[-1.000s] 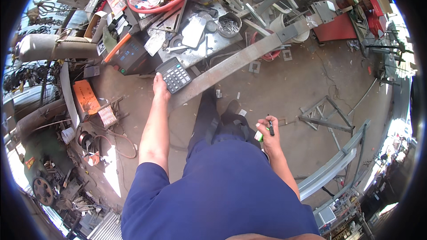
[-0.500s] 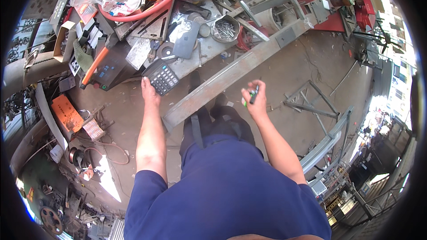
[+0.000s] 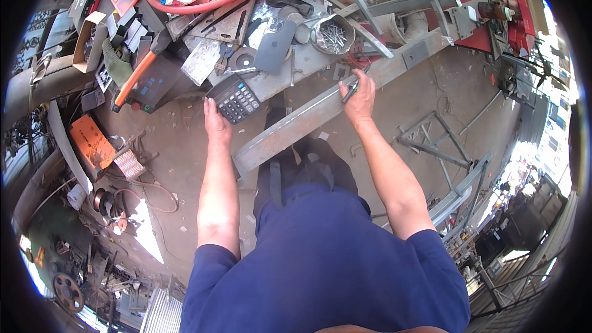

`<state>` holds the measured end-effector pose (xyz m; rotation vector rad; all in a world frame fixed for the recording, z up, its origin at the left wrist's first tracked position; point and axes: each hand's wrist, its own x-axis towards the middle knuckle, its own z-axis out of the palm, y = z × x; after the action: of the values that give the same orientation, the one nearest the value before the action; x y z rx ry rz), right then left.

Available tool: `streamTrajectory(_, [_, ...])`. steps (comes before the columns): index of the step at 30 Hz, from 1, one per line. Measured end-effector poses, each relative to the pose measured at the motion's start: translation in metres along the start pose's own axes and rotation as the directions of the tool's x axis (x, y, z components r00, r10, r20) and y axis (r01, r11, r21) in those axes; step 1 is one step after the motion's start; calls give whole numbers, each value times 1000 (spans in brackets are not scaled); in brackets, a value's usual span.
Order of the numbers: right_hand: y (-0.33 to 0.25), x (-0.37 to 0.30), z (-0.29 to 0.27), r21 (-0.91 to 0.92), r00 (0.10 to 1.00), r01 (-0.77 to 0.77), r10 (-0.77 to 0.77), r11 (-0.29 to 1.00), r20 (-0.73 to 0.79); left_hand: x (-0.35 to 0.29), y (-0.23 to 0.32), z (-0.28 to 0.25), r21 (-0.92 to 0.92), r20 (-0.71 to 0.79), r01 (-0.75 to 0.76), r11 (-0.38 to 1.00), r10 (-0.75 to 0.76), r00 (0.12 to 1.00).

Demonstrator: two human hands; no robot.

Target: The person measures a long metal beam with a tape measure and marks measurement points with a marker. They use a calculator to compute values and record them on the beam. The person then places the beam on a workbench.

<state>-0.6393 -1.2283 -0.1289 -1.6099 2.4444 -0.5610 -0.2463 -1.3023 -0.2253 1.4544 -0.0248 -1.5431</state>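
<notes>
A black calculator [image 3: 234,100] with several keys is tilted at the near edge of the cluttered bench. My left hand [image 3: 217,118] grips its lower left corner, its fingers partly hidden beneath. Over the long grey steel beam [image 3: 320,110], my right hand [image 3: 359,95] is closed around a dark marker [image 3: 350,92]. The beam runs diagonally from in front of my body toward the far right. Whether the marker's tip touches the metal I cannot tell. A grey phone [image 3: 275,45] lies on the bench beyond the calculator.
A tin of screws or nails [image 3: 333,36] stands on the bench beside steel bars. An orange-handled tool [image 3: 134,80] lies at the left near a dark box. On the floor are an orange box [image 3: 91,140] at left and a metal frame [image 3: 439,140] at right.
My right hand has moved up and inward with the marker, from beside the beam to over it. My left hand stays at the calculator. The whole view has shifted slightly.
</notes>
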Motion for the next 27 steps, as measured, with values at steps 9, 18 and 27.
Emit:
streamTrajectory(9, [-3,-12,-31,117,999,-30,27,993,26,-3,5,13,-61,-31,125,990,-127,991])
streamTrajectory(18, [10,-42,-64,182,983,-185,186,966,14,-49,24,59,83,-39,75,994,-72,997])
streamTrajectory(27, [9,-82,-123,425,952,-297,300,855,62,-93,31,63,811,156,-427,399,556,816])
